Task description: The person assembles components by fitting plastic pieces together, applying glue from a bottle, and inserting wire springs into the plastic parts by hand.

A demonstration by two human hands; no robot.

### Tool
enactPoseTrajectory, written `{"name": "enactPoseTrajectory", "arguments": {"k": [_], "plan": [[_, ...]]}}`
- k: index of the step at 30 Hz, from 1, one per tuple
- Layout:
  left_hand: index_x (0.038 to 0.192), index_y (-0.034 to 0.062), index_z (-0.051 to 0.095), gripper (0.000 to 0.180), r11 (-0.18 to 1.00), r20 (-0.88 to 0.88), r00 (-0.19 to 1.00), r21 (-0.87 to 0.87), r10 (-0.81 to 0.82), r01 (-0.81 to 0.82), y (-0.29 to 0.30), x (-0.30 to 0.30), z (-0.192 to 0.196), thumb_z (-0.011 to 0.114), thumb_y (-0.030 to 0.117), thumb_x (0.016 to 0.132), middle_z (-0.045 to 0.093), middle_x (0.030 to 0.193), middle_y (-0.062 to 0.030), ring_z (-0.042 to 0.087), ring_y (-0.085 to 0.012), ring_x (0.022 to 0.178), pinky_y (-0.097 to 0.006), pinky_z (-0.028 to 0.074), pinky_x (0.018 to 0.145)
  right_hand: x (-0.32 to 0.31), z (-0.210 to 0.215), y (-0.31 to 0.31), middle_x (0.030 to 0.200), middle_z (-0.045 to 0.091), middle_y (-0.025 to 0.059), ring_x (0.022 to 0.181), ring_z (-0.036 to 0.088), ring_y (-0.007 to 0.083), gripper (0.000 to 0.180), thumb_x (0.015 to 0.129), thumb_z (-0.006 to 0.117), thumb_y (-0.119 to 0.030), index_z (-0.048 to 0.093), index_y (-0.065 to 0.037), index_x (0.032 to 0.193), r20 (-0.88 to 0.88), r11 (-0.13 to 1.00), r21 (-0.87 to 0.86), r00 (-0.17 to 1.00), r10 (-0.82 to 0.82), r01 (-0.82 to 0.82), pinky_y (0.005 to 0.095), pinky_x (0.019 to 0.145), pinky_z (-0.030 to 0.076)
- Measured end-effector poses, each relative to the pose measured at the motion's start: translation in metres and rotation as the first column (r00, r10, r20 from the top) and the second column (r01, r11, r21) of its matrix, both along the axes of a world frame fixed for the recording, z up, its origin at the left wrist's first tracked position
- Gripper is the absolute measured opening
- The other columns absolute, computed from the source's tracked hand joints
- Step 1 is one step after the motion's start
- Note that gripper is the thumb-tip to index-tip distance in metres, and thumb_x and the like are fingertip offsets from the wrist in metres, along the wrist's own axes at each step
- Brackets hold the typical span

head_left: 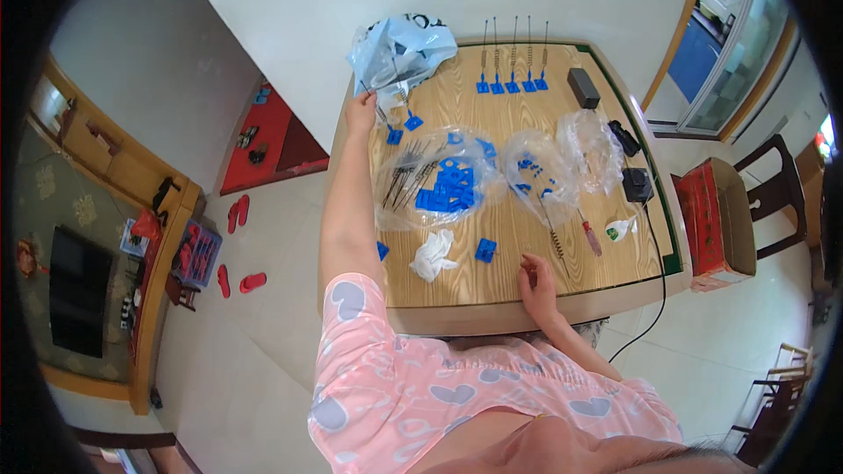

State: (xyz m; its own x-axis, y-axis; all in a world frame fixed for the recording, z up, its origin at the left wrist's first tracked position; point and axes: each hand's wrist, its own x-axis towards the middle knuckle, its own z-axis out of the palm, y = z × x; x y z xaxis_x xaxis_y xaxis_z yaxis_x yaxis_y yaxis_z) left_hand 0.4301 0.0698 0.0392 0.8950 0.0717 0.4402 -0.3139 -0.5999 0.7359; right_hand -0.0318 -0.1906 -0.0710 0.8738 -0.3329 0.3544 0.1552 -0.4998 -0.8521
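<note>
My left hand (pixel 361 113) reaches to the far left of the table, fingers pinched on the top of a thin spring rod whose blue square base (pixel 394 136) stands on the wood. Close beside it is a second blue base (pixel 413 123) with a spring rod. My right hand (pixel 537 287) rests at the near edge, loosely curled, thumb apart, nothing visible in it. Left of that hand lies a blue square piece (pixel 486 250); farther off are a loose spring rod (pixel 555 241) and a red-handled screwdriver (pixel 591 239).
Several spring rods on blue bases (pixel 513 86) line the back. Clear plastic bags hold blue parts (pixel 448 189), black rods (pixel 408 175) and small blue bits (pixel 531 171). A blue-white bag (pixel 399 48), crumpled tissue (pixel 433 254), dark block (pixel 583 88) and corded black device (pixel 637 184) surround them.
</note>
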Motion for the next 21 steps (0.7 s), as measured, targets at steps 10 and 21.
{"name": "enactPoseTrajectory", "arguments": {"k": [10, 21], "plan": [[0.092, -0.0025, 0.068, 0.02, 0.892, 0.072, 0.946, -0.316, -0.316, 0.322, -0.025, -0.158, 0.125, 0.059, 0.015, 0.089, 0.069, 0.077, -0.0093, 0.063, -0.0119, 0.066, -0.024, 0.051, 0.064, 0.017, 0.029, -0.01, 0.091, 0.056, 0.0091, 0.078, 0.054, 0.0162, 0.02, 0.087, 0.053, 0.004, 0.057, -0.001, 0.106, 0.084, 0.976, 0.195, 0.993, 0.077, -0.093, 0.0255, 0.072, 0.044], [0.099, -0.0047, 0.065, 0.022, 0.695, -0.065, 0.762, -0.465, -0.644, 0.548, -0.041, -0.254, 0.163, 0.054, 0.014, 0.093, 0.068, 0.082, -0.0095, 0.063, -0.0105, 0.07, -0.022, 0.051, 0.064, 0.148, 0.193, 0.026, 0.097, 0.063, 0.0086, 0.088, 0.057, 0.015, 0.02, 0.09, 0.058, -0.013, 0.065, -0.002, 0.105, 0.117, 0.775, 0.264, 0.817, 0.565, -0.574, 0.0277, 0.076, 0.044]]}}
